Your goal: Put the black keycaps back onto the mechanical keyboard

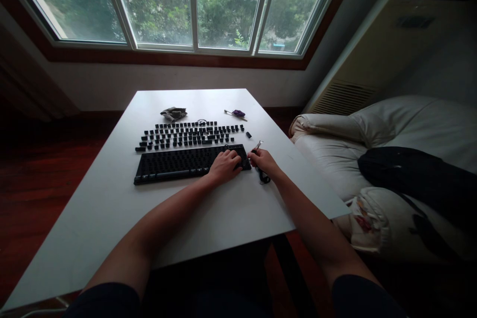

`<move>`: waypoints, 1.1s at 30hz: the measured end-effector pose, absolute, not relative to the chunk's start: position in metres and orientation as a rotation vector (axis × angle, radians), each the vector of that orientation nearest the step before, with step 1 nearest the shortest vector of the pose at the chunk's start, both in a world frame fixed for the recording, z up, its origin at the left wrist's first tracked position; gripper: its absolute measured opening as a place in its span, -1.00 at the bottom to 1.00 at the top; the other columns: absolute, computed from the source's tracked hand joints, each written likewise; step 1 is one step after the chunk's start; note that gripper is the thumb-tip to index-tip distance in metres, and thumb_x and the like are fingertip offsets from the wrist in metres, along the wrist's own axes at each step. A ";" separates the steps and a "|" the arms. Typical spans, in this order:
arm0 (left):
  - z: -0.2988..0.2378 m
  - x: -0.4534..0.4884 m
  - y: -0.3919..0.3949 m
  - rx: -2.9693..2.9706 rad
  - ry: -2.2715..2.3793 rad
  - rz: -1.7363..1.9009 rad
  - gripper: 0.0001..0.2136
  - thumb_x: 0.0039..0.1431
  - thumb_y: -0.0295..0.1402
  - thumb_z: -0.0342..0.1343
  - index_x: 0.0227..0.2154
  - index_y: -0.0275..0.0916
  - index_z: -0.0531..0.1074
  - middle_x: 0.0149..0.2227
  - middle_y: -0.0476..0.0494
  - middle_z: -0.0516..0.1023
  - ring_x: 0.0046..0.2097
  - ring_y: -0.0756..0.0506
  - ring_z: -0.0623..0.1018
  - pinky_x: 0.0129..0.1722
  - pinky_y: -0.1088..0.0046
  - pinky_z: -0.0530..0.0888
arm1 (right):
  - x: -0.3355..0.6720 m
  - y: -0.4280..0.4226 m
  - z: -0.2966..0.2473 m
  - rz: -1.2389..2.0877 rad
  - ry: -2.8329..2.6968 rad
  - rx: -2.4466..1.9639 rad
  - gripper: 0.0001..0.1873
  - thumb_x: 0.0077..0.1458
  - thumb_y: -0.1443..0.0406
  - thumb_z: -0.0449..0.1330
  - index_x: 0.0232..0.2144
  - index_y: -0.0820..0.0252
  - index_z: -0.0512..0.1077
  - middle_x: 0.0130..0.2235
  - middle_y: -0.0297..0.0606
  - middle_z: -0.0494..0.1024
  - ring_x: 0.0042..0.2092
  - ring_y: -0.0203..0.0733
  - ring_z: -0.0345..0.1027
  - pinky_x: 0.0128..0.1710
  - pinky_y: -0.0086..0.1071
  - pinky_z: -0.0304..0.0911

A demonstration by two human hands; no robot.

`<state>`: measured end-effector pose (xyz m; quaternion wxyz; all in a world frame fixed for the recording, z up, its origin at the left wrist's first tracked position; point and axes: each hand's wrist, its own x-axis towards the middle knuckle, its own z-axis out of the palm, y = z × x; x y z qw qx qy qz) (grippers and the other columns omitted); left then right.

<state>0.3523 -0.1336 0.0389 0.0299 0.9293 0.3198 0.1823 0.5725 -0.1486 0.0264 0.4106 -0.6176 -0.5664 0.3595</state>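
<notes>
A black keyboard [175, 161] lies on the white table, its top face dark and apparently without most of its keycaps. My left hand [225, 165] rests over its right part, fingers bent down onto it, holding nothing that I can see. Just beyond the keyboard's right end, my right hand [265, 160] is closed around a small tool with a shiny metal end [258, 145] pointing up and away. Its exact kind is too small to tell. Below this hand lies a coiled black cable [264, 177]. Rows of loose black keycaps [186, 134] are laid out behind the keyboard.
One longer keycap [248, 135] sits apart on the right. A crumpled grey cloth [173, 114] and a purple-ended brush-like item [238, 113] lie farther back on the white table [112, 228]. A cream sofa [328, 159] with a dark bag [410, 179] stands right of it.
</notes>
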 end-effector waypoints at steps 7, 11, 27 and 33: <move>0.038 0.353 -0.133 2.856 0.991 0.561 -0.80 0.29 -0.17 0.11 -0.15 -0.14 0.45 -0.04 -0.18 0.45 0.02 -0.21 0.40 -0.02 0.22 0.36 | 0.561 -0.171 0.040 0.443 -1.837 -1.550 -0.72 0.16 0.10 0.18 -0.31 0.18 0.54 -0.50 -0.30 0.53 -0.46 -0.19 0.35 -0.38 -0.36 0.22; 0.039 0.353 -0.134 2.850 0.989 0.553 -0.81 0.30 -0.18 0.11 -0.14 -0.14 0.46 -0.04 -0.18 0.45 0.01 -0.21 0.39 -0.02 0.21 0.36 | 0.556 -0.179 0.042 0.277 -1.943 -1.546 -0.75 0.16 0.13 0.19 -0.31 0.17 0.55 -0.47 -0.26 0.53 -0.43 -0.17 0.37 -0.34 -0.34 0.24; 0.040 0.354 -0.136 2.835 0.998 0.558 -0.75 0.29 -0.15 0.13 -0.05 -0.11 0.46 -0.01 -0.19 0.46 0.03 -0.23 0.39 0.01 0.18 0.36 | 0.564 -0.171 0.033 0.551 -1.404 -1.626 -0.72 0.13 0.12 0.18 -0.45 0.17 0.53 -0.52 -0.22 0.60 -0.42 -0.05 0.52 -0.33 -0.26 0.39; 0.038 0.360 -0.140 2.654 1.084 0.660 -0.70 0.29 -0.09 0.13 -0.02 -0.10 0.46 -0.06 -0.14 0.50 -0.01 -0.20 0.42 0.00 0.22 0.37 | 0.558 -0.179 0.041 0.490 -1.522 -1.480 -0.75 0.16 0.11 0.18 -0.36 0.15 0.51 -0.45 -0.24 0.61 -0.38 -0.07 0.53 -0.27 -0.28 0.37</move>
